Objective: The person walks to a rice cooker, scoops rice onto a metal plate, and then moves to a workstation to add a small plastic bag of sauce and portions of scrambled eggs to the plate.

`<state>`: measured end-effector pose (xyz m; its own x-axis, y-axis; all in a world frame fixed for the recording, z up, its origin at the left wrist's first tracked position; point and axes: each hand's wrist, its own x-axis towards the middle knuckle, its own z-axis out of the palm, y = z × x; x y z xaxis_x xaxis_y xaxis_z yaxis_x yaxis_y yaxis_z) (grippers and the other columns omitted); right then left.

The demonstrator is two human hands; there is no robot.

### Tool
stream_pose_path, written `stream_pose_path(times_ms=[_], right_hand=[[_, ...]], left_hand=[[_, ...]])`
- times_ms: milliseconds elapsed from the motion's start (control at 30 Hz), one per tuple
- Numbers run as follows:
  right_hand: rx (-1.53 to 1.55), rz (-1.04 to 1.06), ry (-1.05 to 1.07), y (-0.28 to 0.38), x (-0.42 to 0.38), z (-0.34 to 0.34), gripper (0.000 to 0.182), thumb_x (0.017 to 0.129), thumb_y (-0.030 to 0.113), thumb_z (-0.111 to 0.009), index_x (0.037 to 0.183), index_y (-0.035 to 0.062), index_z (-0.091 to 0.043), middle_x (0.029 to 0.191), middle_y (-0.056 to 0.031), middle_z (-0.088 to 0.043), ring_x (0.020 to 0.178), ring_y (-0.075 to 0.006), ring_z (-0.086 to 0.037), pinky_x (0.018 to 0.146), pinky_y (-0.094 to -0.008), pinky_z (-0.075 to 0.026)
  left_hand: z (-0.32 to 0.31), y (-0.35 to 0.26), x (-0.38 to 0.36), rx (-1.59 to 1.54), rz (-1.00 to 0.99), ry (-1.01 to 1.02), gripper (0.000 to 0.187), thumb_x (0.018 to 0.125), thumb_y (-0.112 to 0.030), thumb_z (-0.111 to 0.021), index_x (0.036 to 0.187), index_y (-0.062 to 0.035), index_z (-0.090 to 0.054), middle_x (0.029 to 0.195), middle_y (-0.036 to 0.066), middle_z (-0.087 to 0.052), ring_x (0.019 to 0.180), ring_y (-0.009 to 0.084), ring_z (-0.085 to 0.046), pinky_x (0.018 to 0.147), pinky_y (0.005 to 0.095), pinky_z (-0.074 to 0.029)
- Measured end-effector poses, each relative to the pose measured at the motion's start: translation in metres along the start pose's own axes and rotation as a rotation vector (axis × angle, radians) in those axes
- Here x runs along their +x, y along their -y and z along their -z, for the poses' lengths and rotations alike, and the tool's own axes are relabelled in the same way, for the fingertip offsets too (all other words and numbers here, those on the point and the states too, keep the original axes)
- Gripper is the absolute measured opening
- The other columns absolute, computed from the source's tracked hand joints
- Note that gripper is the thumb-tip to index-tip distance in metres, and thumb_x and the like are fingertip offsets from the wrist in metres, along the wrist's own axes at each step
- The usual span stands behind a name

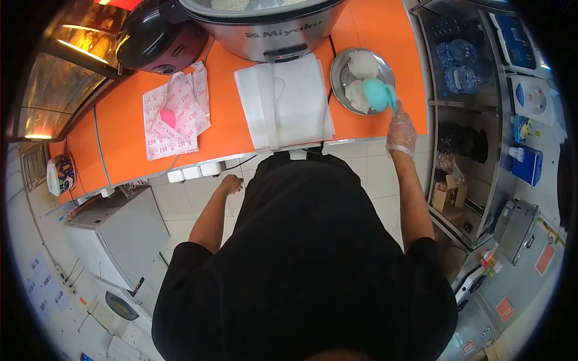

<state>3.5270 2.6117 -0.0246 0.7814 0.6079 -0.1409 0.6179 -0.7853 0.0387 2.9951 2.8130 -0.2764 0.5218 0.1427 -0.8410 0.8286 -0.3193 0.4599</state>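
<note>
My right hand (402, 132), in a clear plastic glove, is closed round the handle of a teal scoop (377, 94). The scoop's round head is over the right part of a round metal plate (342, 81), against one of two mounds of white rice (356, 95). The other mound (363, 64) lies just behind it. My left hand (232, 185) hangs below the counter's front edge, its fingers curled and small in view; whether it holds anything is unclear. White paper sheets (295, 102) lie stacked on the orange counter (226, 114), left of the plate.
A large Miyako rice cooker (265, 36) stands behind the paper. Pink printed wrappers (186, 114) with a pink object (168, 117) lie left, near a dark cooker (162, 45). A lit glass case (66, 78) is far left. Metal shelves (463, 105) with bottles stand right.
</note>
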Motion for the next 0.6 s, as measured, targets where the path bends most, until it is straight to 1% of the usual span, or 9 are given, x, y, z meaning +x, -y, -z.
stream_pose_path(times_ms=[67, 133, 200, 267, 333, 367, 467, 533, 600], right_hand=[[0.130, -0.061, -0.080, -0.001, -0.002, 0.003, 0.051, 0.087, 0.018, -0.048, 0.136, 0.0151, -0.035, 0.098, -0.0183, -0.060, 0.087, -0.0331, -0.061, 0.076, -0.0418, -0.048], [0.621, -0.213, -0.070, 0.004, -0.005, 0.018, 0.043, 0.086, 0.020, -0.052, 0.128, 0.0108, -0.046, 0.098, -0.0181, -0.061, 0.090, -0.0323, -0.061, 0.077, -0.0386, -0.046], [0.635, -0.134, -0.108, -0.015, 0.002, -0.012, 0.040, 0.088, 0.023, -0.050, 0.125, 0.0095, -0.048, 0.099, -0.0200, -0.061, 0.092, -0.0360, -0.058, 0.078, -0.0413, -0.046], [0.647, -0.058, -0.145, -0.018, 0.008, -0.038, 0.038, 0.089, 0.026, -0.048, 0.123, 0.0081, -0.049, 0.101, -0.0218, -0.060, 0.094, -0.0397, -0.056, 0.078, -0.0441, -0.045], [0.657, -0.146, 0.003, -0.010, 0.006, -0.050, 0.028, 0.086, 0.018, -0.053, 0.110, 0.0058, -0.058, 0.093, -0.0172, -0.063, 0.085, -0.0293, -0.062, 0.075, -0.0358, -0.046], [0.656, -0.142, 0.001, -0.014, 0.003, -0.049, 0.028, 0.086, 0.018, -0.053, 0.110, 0.0058, -0.058, 0.093, -0.0172, -0.063, 0.085, -0.0293, -0.062, 0.075, -0.0358, -0.046], [0.638, 0.001, -0.131, -0.027, 0.009, -0.049, 0.027, 0.086, 0.018, -0.051, 0.109, 0.0059, -0.058, 0.084, -0.0153, -0.061, 0.076, -0.0261, -0.060, 0.069, -0.0340, -0.046], [0.852, -0.115, -0.006, -0.028, 0.017, -0.056, 0.029, 0.085, 0.021, -0.050, 0.108, 0.0050, -0.057, 0.078, -0.0134, -0.058, 0.070, -0.0229, -0.056, 0.064, -0.0337, -0.045], [0.900, -0.030, 0.029, -0.014, 0.018, -0.065, 0.030, 0.085, 0.021, -0.050, 0.108, 0.0038, -0.057, 0.077, -0.0134, -0.058, 0.070, -0.0217, -0.055, 0.063, -0.0341, -0.045]], left_hand=[[0.015, -0.028, -0.013, 0.040, 0.073, 0.135, 0.035, 0.086, -0.024, -0.042, 0.075, 0.0016, -0.063, 0.073, 0.010, -0.066, 0.061, 0.0199, -0.063, 0.053, 0.0324, -0.051], [0.040, -0.070, -0.034, 0.084, 0.144, 0.267, 0.036, 0.086, -0.024, -0.041, 0.074, 0.0013, -0.062, 0.072, 0.010, -0.066, 0.060, 0.0198, -0.063, 0.053, 0.0314, -0.050], [0.066, -0.112, -0.053, -0.005, 0.195, 0.385, 0.037, 0.087, -0.025, -0.040, 0.072, 0.0005, -0.062, 0.070, 0.010, -0.065, 0.062, 0.0186, -0.063, 0.054, 0.0301, -0.050], [0.097, -0.146, -0.060, 0.135, -0.066, 0.297, 0.037, 0.087, -0.026, -0.041, 0.070, -0.0007, -0.061, 0.067, 0.010, -0.064, 0.060, 0.0183, -0.061, 0.057, 0.0320, -0.049], [0.131, -0.216, -0.085, 0.157, -0.123, -0.184, 0.034, 0.084, -0.029, -0.046, 0.071, 0.0002, -0.059, 0.063, 0.015, -0.059, 0.060, 0.0251, -0.059, 0.063, 0.0387, -0.045], [0.135, -0.238, -0.086, -0.054, -0.187, -0.478, 0.031, 0.082, -0.028, -0.051, 0.076, 0.0013, -0.058, 0.063, 0.016, -0.057, 0.062, 0.0282, -0.058, 0.062, 0.0400, -0.044], [0.148, -0.293, -0.063, -0.033, -0.518, -0.902, 0.033, 0.074, -0.025, -0.066, 0.094, -0.0015, -0.054, 0.085, 0.015, -0.055, 0.081, 0.0267, -0.055, 0.070, 0.0373, -0.045], [0.147, -0.316, -0.049, 0.133, -0.441, -1.073, 0.045, 0.068, -0.025, -0.072, 0.101, -0.0026, -0.052, 0.101, 0.015, -0.050, 0.096, 0.0282, -0.049, 0.078, 0.0391, -0.043], [0.146, -0.319, -0.026, 0.185, -0.342, -1.164, 0.049, 0.066, -0.026, -0.073, 0.103, -0.0022, -0.050, 0.105, 0.015, -0.049, 0.099, 0.0298, -0.048, 0.080, 0.0410, -0.041]])
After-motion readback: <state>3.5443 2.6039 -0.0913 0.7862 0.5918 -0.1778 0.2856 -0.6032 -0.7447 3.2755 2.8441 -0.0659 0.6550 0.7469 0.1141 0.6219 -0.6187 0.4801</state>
